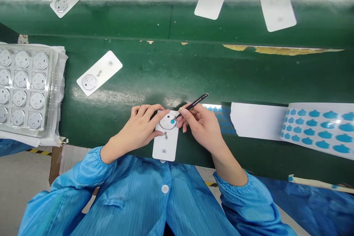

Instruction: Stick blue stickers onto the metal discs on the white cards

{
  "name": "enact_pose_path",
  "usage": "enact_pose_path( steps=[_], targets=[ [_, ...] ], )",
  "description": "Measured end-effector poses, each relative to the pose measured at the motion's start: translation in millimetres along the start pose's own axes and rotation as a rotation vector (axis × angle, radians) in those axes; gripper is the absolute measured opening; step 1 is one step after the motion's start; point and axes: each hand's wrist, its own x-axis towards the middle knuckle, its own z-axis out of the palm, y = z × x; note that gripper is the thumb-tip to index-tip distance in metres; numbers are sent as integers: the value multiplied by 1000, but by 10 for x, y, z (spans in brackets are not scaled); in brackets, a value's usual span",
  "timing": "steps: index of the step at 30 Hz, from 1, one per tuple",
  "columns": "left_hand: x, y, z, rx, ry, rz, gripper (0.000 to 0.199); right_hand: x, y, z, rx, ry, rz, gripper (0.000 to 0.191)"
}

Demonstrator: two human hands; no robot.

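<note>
A white rectangular plate lies at the table's front edge, before my body. Near its far end is a round disc with a small blue sticker on it. My left hand presses on the plate's left side, its fingertips and thumb holding it at the disc. My right hand grips black tweezers, or a similar pen-shaped tool, with the lower tip at the blue sticker. The tip itself is too small to make out clearly.
To the left stands a clear plastic tray of several round discs. A sheet of blue stickers lies on the right with its white backing. One white plate rests at mid-left; others lie on the raised back ledge.
</note>
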Motion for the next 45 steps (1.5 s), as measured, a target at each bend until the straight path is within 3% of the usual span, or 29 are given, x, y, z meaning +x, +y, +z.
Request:
enact_pose_path(
  steps=[3, 7, 9, 11, 13, 16, 20, 25, 30, 37, 45],
  targets=[
    [116, 84, -72, -16, -61, -103, 80, -37, 52, 11, -6, 31, -53, 34],
    [248, 80, -122, -129, -68, -133, 68, -88, 65, 8, -16, 268, -270, 27],
    [252, 48, -117, -354, -18, -114, 55, -125, 33, 7, -34, 353, -425, 23],
    [217, 33, -100, -697, 35, -126, 45, -176, -11, 21, -60, 329, -462, 18],
    [170, 47, -85, -996, 94, -191, 40, -231, -53, 59, -61, 195, -361, 19],
    [119, 101, -78, -1242, 174, -312, 41, -279, -91, 153, 68, -10, -147, 26],
    [107, 167, -64, -1456, 143, -389, 46, -262, -95, 242, 191, -34, 23, 33],
    [120, 256, 4, -1442, 183, -378, 41, -246, -76, 278, 217, 15, 86, 39],
    [157, 354, 43, -1409, 273, -379, 36, -304, -70, 370, 264, 135, -16, 38],
    [261, 423, 96, -1489, 481, -583, 34, -338, 1, 424, 140, 44, -171, 25],
    [296, 409, 88, -1321, 519, -514, 29, -331, 17, 429, 189, 24, -182, 20]
  ],
)
